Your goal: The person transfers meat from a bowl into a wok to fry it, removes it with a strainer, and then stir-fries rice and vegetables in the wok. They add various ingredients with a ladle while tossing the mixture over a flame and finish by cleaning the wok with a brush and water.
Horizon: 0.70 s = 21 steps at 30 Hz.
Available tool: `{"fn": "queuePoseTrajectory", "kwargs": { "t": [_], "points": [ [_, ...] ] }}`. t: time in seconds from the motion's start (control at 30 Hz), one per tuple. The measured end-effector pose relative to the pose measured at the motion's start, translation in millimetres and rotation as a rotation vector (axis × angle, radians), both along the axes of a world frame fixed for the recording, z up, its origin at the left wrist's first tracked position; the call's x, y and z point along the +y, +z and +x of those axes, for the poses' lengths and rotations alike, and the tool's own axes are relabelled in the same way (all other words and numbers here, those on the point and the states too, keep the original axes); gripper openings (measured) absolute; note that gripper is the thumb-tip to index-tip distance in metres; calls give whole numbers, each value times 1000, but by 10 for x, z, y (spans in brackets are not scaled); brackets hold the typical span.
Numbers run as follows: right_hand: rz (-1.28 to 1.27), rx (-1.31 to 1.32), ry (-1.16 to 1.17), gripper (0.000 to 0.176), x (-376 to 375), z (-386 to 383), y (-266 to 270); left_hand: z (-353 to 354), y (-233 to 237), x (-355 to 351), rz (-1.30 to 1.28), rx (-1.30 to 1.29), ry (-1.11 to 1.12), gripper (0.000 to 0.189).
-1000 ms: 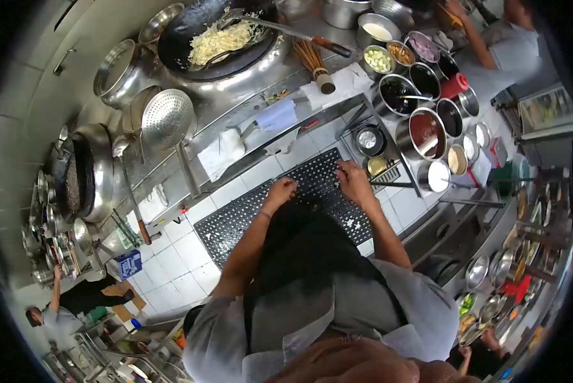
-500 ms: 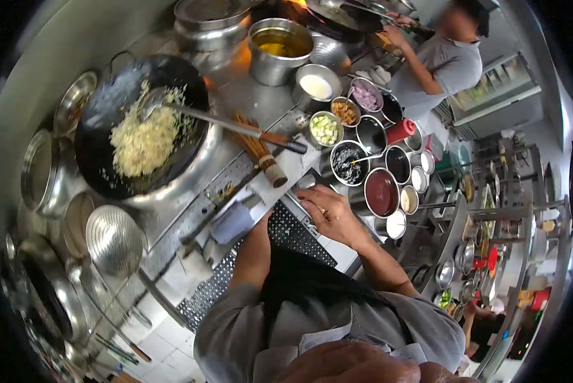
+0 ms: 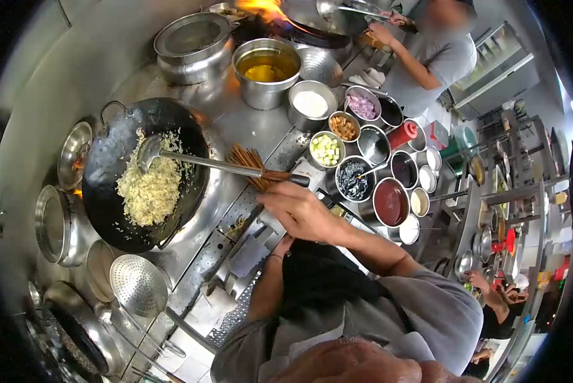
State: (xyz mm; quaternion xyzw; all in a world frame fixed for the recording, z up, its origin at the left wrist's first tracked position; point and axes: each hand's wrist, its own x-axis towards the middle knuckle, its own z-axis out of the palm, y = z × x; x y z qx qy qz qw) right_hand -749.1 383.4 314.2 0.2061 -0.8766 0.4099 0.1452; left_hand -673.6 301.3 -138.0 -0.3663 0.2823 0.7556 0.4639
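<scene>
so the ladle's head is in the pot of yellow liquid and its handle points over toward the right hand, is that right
The container is wrong: the head view shows the ladle with its head in the wok, at the pale food. Its handle does point over toward the right hand.

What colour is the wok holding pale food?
The wok is mostly black, best seen in the head view.
</scene>
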Motion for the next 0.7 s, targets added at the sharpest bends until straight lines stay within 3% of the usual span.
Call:
{"fn": "queuePoseTrajectory", "kwargs": {
  "t": [0.1,0.27,0.3,0.33,0.37,0.4,0.43,0.47,0.5,0.57,0.6,0.7],
  "points": [
    [140,159,-65,27,16,-292,-86,209,345,-57,-115,321,-355,41],
    [353,110,-94,43,67,-699,-662,475,1061,-298,-301,1167,-735,34],
    [356,108,-44,46,-17,-775,-748,447,1414,-394,-360,1331,-766,34],
    [466,-75,-50,47,-71,-804,-688,317,2191,-467,-483,1237,-867,35],
    [593,-256,-51,47,-76,-792,-650,240,2724,-544,-730,1291,-795,34],
    [536,-242,-33,47,-68,-792,-690,165,3060,-584,-823,1136,-512,33],
    [483,-223,-30,46,-23,-854,-721,22,3401,-686,-1067,1297,-324,31],
    [374,-297,80,46,73,-970,-775,-133,3790,-752,-1373,1277,-249,28],
    [270,-375,172,45,149,-1084,-829,-346,3854,-909,-1542,1545,37,24],
    [244,-258,117,43,232,-1211,-884,-782,4094,-1174,-2037,1716,251,19],
    [230,-196,75,42,204,-1281,-866,-897,4087,-1341,-1990,1618,102,15],
    [234,-201,30,39,-121,-1609,-641,-1149,4017,-1544,-2131,1575,15,19]
  ]
}}
